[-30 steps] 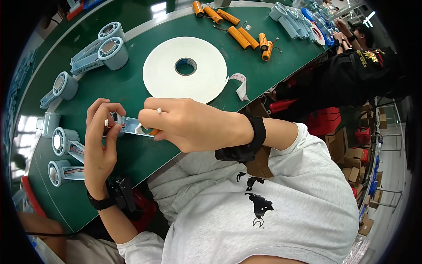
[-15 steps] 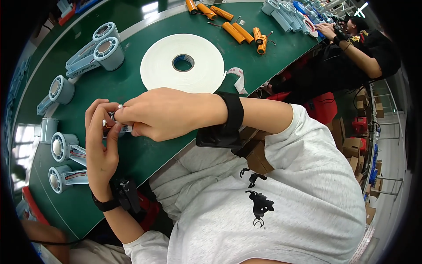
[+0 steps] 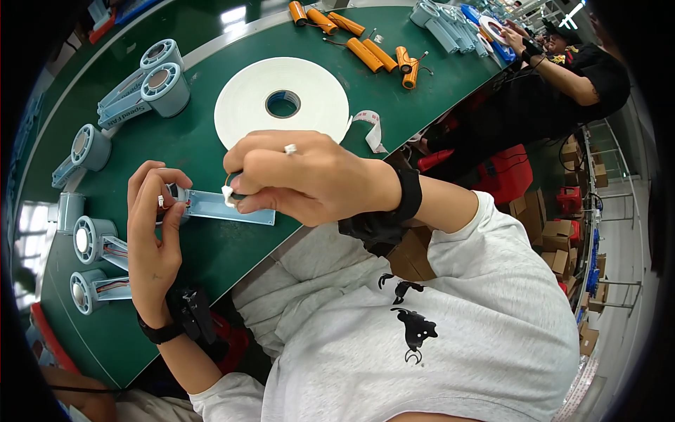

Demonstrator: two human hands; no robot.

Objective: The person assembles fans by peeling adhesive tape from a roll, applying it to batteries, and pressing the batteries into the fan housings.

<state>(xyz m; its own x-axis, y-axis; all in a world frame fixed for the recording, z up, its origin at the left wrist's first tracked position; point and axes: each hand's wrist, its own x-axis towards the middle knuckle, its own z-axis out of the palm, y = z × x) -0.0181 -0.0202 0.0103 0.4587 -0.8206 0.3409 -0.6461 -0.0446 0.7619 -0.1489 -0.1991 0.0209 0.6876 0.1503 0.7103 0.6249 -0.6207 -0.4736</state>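
Observation:
My left hand [image 3: 153, 246] is closed around the round head of a light blue handheld fan housing [image 3: 232, 207]. Its trough-shaped handle points right, under my right hand. A small white connector [image 3: 161, 202] shows at my left fingers. Just above the handle, my right hand [image 3: 316, 176] pinches a small white piece [image 3: 228, 196]; a thin wire curves beside it. Another white connector [image 3: 290, 149] sticks out over the back of my right fingers. Where the wires run inside my right grip is hidden. Behind that hand lies a big roll of white tape [image 3: 242, 91].
On the green table [image 3: 190, 267] at the left stand several fan housings [image 3: 165, 90]. Orange batteries with wires [image 3: 363, 55] lie at the back. A loose tape strip [image 3: 369, 130] curls near the edge. A co-worker [image 3: 576, 88] in black stands at the right, near more housings [image 3: 439, 32].
My right hand has lifted away from the left hand toward the right, with the white piece in its fingers. The housing's handle has come into view. My left hand keeps its hold.

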